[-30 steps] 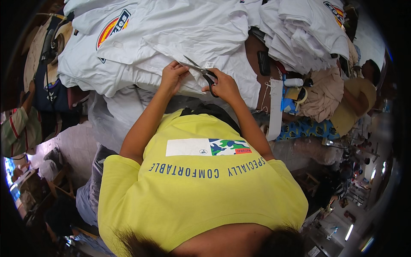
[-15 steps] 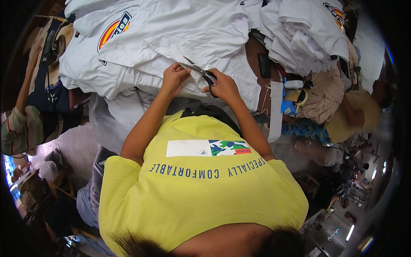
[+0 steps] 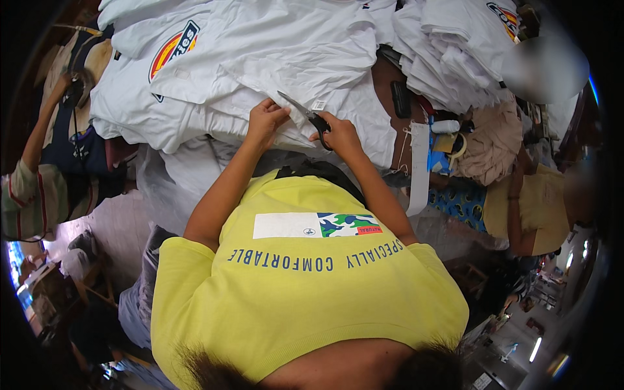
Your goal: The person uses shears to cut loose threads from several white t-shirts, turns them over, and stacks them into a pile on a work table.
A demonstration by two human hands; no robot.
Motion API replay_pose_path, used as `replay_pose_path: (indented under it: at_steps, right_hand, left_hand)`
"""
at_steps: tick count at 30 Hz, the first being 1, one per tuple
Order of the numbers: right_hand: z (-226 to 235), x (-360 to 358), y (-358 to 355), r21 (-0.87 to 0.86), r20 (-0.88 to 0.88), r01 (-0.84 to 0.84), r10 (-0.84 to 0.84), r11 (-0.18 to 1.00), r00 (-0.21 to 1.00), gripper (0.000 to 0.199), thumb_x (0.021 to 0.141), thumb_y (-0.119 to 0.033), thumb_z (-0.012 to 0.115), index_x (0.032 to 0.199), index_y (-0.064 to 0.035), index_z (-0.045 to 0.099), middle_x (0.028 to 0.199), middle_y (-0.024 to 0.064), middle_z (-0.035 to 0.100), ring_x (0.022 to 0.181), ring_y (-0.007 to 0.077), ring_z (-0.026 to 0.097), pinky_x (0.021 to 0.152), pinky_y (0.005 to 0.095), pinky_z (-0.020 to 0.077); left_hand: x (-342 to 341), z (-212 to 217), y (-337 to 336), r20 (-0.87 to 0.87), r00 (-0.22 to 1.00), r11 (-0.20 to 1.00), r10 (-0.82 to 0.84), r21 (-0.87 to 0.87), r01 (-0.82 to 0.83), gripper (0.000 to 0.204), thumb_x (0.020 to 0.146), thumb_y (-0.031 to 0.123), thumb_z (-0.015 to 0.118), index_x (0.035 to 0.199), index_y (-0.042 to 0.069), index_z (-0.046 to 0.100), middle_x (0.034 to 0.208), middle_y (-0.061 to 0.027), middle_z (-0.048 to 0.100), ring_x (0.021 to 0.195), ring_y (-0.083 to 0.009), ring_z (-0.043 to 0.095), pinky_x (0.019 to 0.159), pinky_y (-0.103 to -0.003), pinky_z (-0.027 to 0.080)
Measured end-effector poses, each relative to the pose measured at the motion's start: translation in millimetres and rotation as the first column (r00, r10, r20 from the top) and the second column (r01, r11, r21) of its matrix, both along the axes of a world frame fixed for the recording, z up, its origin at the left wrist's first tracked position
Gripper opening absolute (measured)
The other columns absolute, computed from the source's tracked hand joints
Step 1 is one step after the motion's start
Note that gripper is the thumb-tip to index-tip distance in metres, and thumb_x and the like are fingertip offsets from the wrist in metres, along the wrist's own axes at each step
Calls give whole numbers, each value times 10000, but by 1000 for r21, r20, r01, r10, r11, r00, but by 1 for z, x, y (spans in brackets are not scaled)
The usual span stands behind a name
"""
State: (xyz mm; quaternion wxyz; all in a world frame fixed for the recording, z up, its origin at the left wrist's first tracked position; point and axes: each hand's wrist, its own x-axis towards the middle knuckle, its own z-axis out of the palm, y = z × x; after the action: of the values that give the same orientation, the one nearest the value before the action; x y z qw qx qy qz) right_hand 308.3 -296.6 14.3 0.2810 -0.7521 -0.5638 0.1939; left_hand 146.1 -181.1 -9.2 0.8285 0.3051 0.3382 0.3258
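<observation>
My right hand (image 3: pixel 339 136) grips a pair of scissors (image 3: pixel 300 107) by its black handles. The metal blades point up and to the left, lying close together over white cloth. Just left of them, my left hand (image 3: pixel 265 121) is closed with fingertips pinched on the edge of a white T-shirt (image 3: pixel 260 71). This shirt is spread, wrinkled, over a pile of white shirts. A small white printed label (image 3: pixel 318 105) shows beside the blades, above my right hand. Exactly how much cloth my left fingers hold is hidden.
More white shirts (image 3: pixel 448 58) are heaped at the far right. A black case-like object (image 3: pixel 400 99), a tape roll (image 3: pixel 458 146) and beige cloth (image 3: pixel 491 143) lie to the right. Co-workers are at both sides: a striped sleeve (image 3: pixel 39 195) left, a tan shirt (image 3: pixel 530 201) right.
The scissor blades, spread apart before, have come together, and the right hand has turned slightly. The printed label now shows beside them. The right co-worker has shifted; a pale blurred shape appears upper right.
</observation>
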Motion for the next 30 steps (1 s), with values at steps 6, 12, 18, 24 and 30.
replay_pose_path:
  at_steps: [6, 12, 18, 24, 30]
  right_hand:
    - [31, -11, -9, -141, -6, 39, -40, 989, 999, 641, 558, -359, 812, 1076, -90, 546, 701, 124, 605, 630, 248, 603, 583, 334, 455]
    - [31, 13, -40, -154, -114, 269, -288, 951, 951, 662, 557, -320, 815, 1102, -89, 518, 825, 114, 609, 740, 258, 593, 662, 346, 463]
    - [24, 79, -122, -25, -159, 512, -509, 858, 846, 671, 638, -188, 771, 1215, -80, 447, 891, 114, 555, 761, 205, 536, 694, 312, 453]
    - [45, 95, -174, 4, -560, 532, -439, 847, 703, 676, 711, -47, 687, 1313, -104, 383, 977, 39, 519, 837, 115, 492, 761, 242, 421]
    - [31, 93, -178, 66, -570, 502, -380, 862, 729, 641, 761, 70, 501, 1350, -136, 352, 1042, 127, 560, 884, 166, 548, 747, 269, 436]
  left_hand:
    - [0, -1, -1, -24, 999, 999, -40, 4, 40, 313, 772, -39, 589, 1072, -14, 507, 983, -67, 595, 869, -151, 581, 775, -269, 491]
    - [2, -1, 1, -39, 997, 997, -74, 5, 74, 271, 786, -37, 565, 1049, -11, 508, 981, -72, 588, 869, -154, 571, 767, -279, 481]
    - [7, -8, 4, -51, 991, 987, -122, -109, 116, 172, 820, 111, 599, 948, 22, 527, 839, -50, 573, 754, -154, 577, 683, -302, 494]
    - [25, -4, 10, -118, 944, 949, -308, -112, 296, 208, 823, 165, 596, 950, 12, 537, 816, -74, 586, 747, -200, 593, 645, -305, 497]
    - [55, 23, 1, -283, 909, 929, -307, 120, 351, 203, 803, 202, 626, 907, 33, 584, 865, -56, 611, 778, -148, 567, 730, -303, 457]
